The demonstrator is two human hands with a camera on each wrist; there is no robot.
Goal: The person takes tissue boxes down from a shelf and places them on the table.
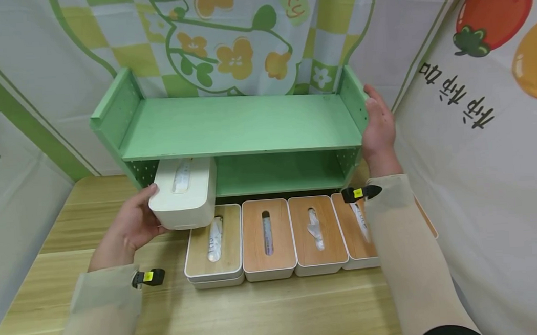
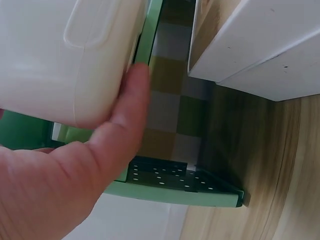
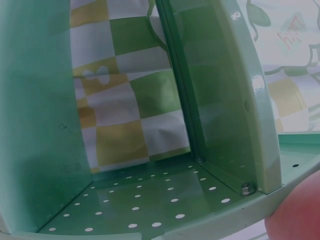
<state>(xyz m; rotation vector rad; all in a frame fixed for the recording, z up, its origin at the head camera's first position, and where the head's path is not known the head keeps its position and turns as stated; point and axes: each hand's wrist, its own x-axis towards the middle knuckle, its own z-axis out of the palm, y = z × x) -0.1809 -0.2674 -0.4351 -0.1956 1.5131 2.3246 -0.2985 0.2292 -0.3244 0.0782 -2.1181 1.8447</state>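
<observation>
My left hand [image 1: 137,216] grips a white tissue box [image 1: 180,203] by its left side, the thumb near the top edge and fingers beneath. Through the slot in the box's lid, wrapped tissue [image 1: 183,176] shows. The box's back end lies under the upper board at the left of the green shelf [image 1: 242,123], its front sticking out. In the left wrist view my thumb lies along the box's wall. My right hand [image 1: 379,130] rests against the outside of the shelf's right side panel [image 1: 354,101], fingers pointing up; only a bit shows in the right wrist view.
Several tissue boxes with wood-look lids stand in a row before the shelf, among them a light one [image 1: 229,241] partly under the held box and an orange-brown one [image 1: 249,230]. Below is a wooden table [image 1: 277,315]. A printed curtain [image 1: 251,30] hangs behind.
</observation>
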